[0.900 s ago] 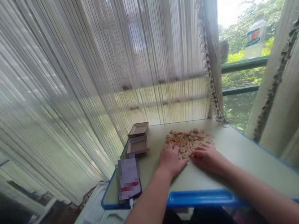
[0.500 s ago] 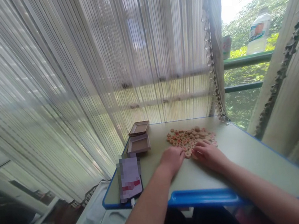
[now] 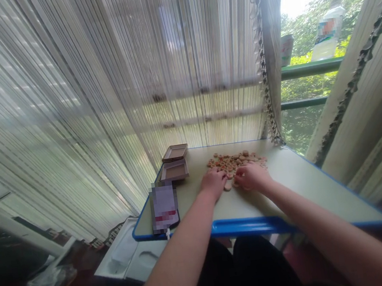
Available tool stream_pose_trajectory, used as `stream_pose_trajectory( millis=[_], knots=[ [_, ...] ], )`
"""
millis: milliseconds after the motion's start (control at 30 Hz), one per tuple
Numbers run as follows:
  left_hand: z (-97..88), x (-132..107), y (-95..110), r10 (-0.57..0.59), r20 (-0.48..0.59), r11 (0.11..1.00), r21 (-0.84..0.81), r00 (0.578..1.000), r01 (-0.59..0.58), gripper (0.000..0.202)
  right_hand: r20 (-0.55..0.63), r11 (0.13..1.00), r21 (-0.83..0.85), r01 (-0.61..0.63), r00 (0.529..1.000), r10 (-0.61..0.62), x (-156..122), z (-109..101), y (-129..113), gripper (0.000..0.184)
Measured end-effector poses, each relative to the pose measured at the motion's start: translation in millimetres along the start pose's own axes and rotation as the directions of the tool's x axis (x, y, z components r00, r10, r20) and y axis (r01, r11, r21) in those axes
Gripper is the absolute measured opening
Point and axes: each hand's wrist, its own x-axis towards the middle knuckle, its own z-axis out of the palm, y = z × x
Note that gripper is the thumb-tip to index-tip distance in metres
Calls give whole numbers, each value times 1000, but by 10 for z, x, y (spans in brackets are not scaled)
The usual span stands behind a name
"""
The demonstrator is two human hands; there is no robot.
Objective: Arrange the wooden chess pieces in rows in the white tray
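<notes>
A heap of small round wooden discs (image 3: 237,160) with red markings lies on a pale table with a blue rim (image 3: 253,226). My left hand (image 3: 213,183) rests at the near left edge of the heap, fingers curled onto the discs. My right hand (image 3: 251,176) rests at the near right edge, fingers bent down onto the pieces. One disc (image 3: 228,186) lies between the two hands. Whether either hand grips a piece is hidden.
A brown box (image 3: 174,171) and its lid (image 3: 175,153) sit at the table's far left. A phone (image 3: 164,206) lies at the near left corner. Striped curtains (image 3: 134,75) hang behind the table. A bottle (image 3: 327,35) stands on the green window rail (image 3: 310,69).
Both hands have drawn closer together at the near edge of the heap, fingers curling from flat to bent. The view has shifted, so the table sits higher and farther away.
</notes>
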Motion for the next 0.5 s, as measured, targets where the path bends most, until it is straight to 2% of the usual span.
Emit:
stream_pose_trajectory(
  millis=[100,267,400,500],
  knots=[
    [7,-4,-52,-12,-9,999,-41,1000,11,21,41,996,36,-78,996,76,50,3,-33,23],
    [-7,-11,-68,-7,-30,995,-96,1000,5,21,-40,997,63,-53,998,55,14,6,5,24],
    [-9,-1,-48,-35,-22,996,-86,999,33,26,71,990,65,-121,991,117,-5,-40,23,24],
    [-16,4,-36,-28,-9,999,-46,1000,27,28,94,987,51,-155,984,150,-1,-68,-3,24]
  ],
)
